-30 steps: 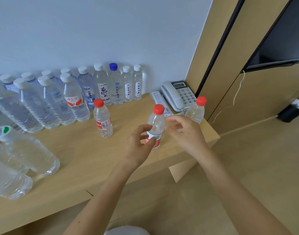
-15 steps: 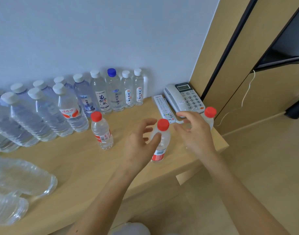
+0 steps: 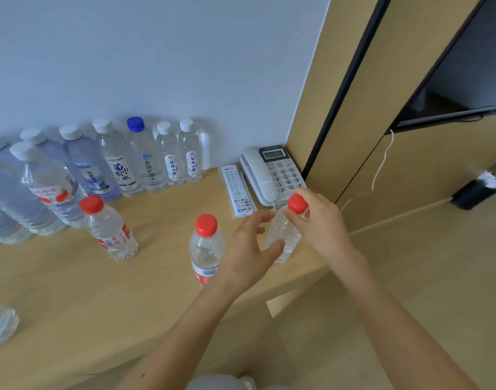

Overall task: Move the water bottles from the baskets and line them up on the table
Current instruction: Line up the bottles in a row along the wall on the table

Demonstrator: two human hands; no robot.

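free: bare light-wood worktop (image 3: 58, 291) front-left | blocked: clear plastic bottle row (image 3: 145, 164) along wall | white remote (image 3: 237, 190), grey desk phone (image 3: 272, 173) back-right

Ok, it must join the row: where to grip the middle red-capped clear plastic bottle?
Probably the middle red-capped clear plastic bottle's straight body above the label, from its left: upright, free there. The left hand crowds its right; the right hand pinches the rightmost clear red-capped bottle's cap.

Pale blue-grey wall (image 3: 185, 52), light wooden table (image 3: 58, 291) against it, tan wood panelling (image 3: 409, 178) with a black strip (image 3: 339, 102), dark wall-mounted screen (image 3: 466, 80), beige floor (image 3: 438, 277), soft even light.
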